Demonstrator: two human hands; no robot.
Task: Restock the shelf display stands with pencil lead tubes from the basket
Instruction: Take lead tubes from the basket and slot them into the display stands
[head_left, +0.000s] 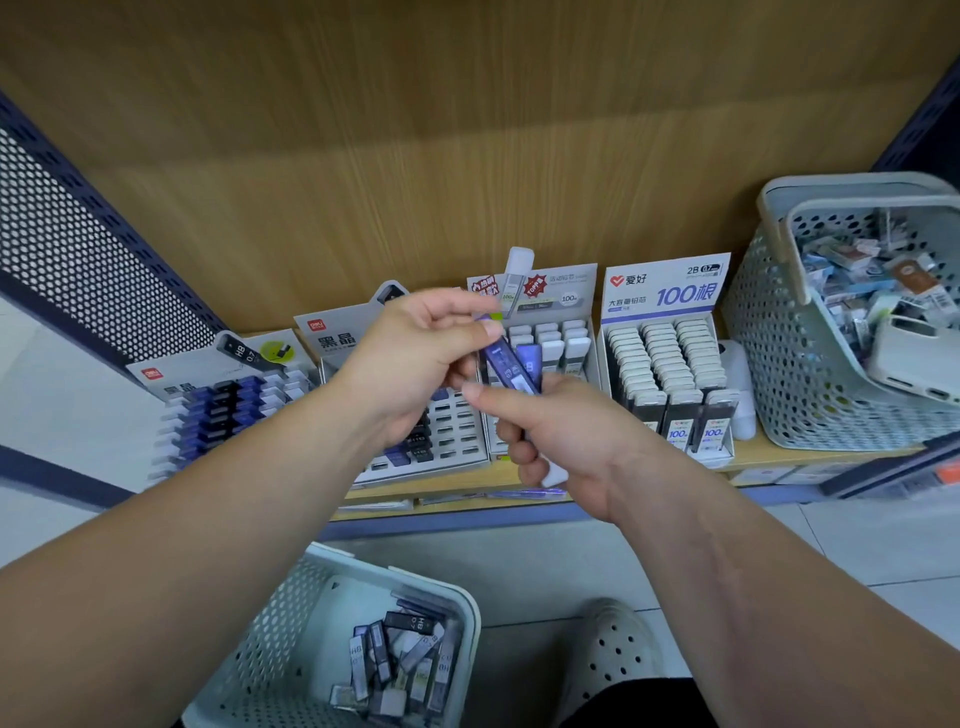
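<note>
My left hand (415, 358) pinches the top of a blue pencil lead tube (506, 366) in front of the shelf. My right hand (556, 441) grips a small bundle of lead tubes (531, 364) from below; a white cap pokes out under its fingers. Both hands touch the same bundle, above a half-filled display stand (447, 441). A pale basket (291, 613) on the floor below holds several loose dark and blue lead tubes (400, 660).
On the wooden shelf (769, 457) stand a blue-and-black tube stand (223, 405) at left, a white-capped stand (561, 343) behind my hands and a full "100" stand (670, 374) at right. A second basket (795, 364) with mixed stationery sits far right. My shoe (613, 649) is on the floor.
</note>
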